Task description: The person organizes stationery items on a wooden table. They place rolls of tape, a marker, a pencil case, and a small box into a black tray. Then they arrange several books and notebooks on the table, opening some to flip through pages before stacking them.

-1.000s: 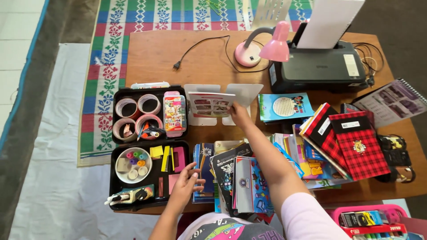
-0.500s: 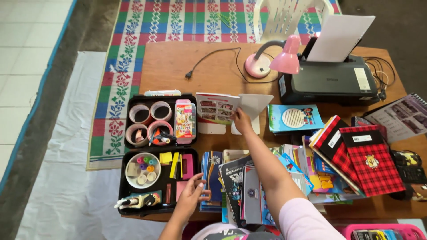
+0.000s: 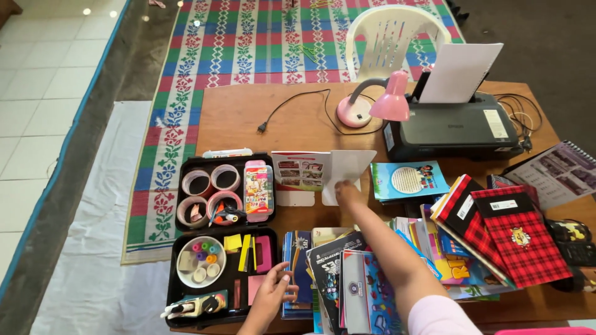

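My right hand point(image 3: 347, 191) reaches forward over the desk and grips the lower edge of a tilted white bookend point(image 3: 349, 167). A thin picture booklet point(image 3: 300, 172) stands just left of it, leaning on a second white bookend point(image 3: 294, 198). My left hand point(image 3: 272, 296) lies with fingers spread on the edge of a stack of blue books point(image 3: 293, 263), beside the black organiser case point(image 3: 218, 313). More books and magazines point(image 3: 347, 279) lie under my right forearm.
The case holds tape rolls point(image 3: 210, 181), a pink box point(image 3: 258, 189) and a bowl of small items point(image 3: 200, 260). A pink desk lamp point(image 3: 388, 102), a black printer point(image 3: 456, 127), red plaid notebooks point(image 3: 518, 239), a spiral pad point(image 3: 559, 174) and a white chair point(image 3: 391, 34) stand behind and right.
My right hand has let go of the booklet and dropped to the right bookend, which now tilts. The left hand stays on the blue books. The view has tipped further forward.
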